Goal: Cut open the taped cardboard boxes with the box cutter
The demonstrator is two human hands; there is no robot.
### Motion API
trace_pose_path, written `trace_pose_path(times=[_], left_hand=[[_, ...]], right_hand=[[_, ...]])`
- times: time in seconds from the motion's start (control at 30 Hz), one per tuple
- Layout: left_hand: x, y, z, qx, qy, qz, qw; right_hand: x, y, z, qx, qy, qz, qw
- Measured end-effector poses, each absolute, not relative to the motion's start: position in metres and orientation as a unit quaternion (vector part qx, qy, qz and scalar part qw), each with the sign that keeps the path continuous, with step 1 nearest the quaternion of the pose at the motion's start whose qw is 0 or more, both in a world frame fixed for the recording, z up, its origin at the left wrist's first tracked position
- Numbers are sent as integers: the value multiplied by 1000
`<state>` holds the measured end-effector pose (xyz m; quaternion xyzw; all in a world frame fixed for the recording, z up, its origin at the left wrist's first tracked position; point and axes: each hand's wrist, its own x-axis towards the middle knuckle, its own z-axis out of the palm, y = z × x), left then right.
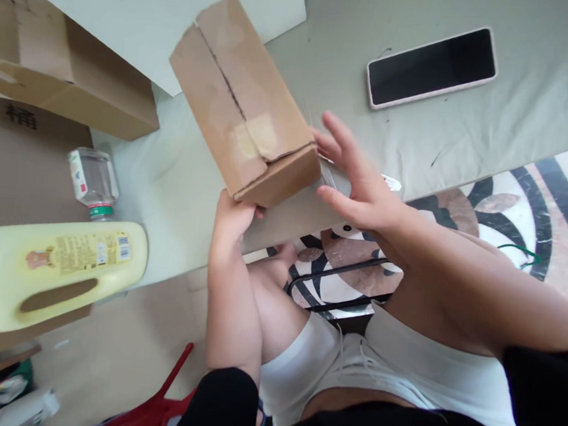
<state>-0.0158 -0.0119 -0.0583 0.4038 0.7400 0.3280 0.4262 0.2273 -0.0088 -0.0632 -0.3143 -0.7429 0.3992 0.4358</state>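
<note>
A brown cardboard box (248,84) is tilted above the table, its top flaps meeting at a dark seam with a paler patch near one end. My left hand (233,222) grips the box's near lower corner, some fingers hidden beneath it. At the right end of the box is my right hand (361,180), thumb and fingers spread apart, with some fingertips partly behind the box edge. A greyish, shiny piece (335,176) shows between the right thumb and fingers; I cannot tell what it is. A small white shiny item (391,182) shows just behind the right wrist.
A phone (433,68) lies on the cloth-covered table (534,76). At left are a large carton (110,92), a clear bottle (93,176) with a green cap and a yellow jug (111,251). A white box (147,15) stands behind. Below is a red plastic object (157,407).
</note>
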Motion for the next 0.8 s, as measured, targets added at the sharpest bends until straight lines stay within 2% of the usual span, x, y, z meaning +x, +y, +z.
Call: trace_pose_path(times=[0.07,0.13,0.2,0.27,0.37,0.43,0.57,0.67,0.8], left_hand=[[-15,-10,-57,403,743,386,369],[-13,-7,-53,410,706,496,295],[-9,-8,-48,435,619,613,227],[-5,-10,-44,489,529,669,182],[-3,-16,-45,586,473,644,134],[-5,-17,-47,615,470,621,119],[-9,-17,-53,621,464,620,123],[-11,-16,-53,624,466,613,131],[-9,-16,-53,627,463,615,119]], right_hand=[[227,-8,-67,-305,-768,377,419],[226,-8,-71,-303,-793,345,400],[223,-8,-74,-305,-808,327,384],[219,-10,-75,-305,-817,318,373],[214,-12,-72,-339,-816,305,355],[214,-13,-67,-432,-790,279,334],[222,-9,-64,-627,-717,182,245],[230,-3,-72,-655,-713,162,188],[237,6,-80,-663,-688,164,245]])
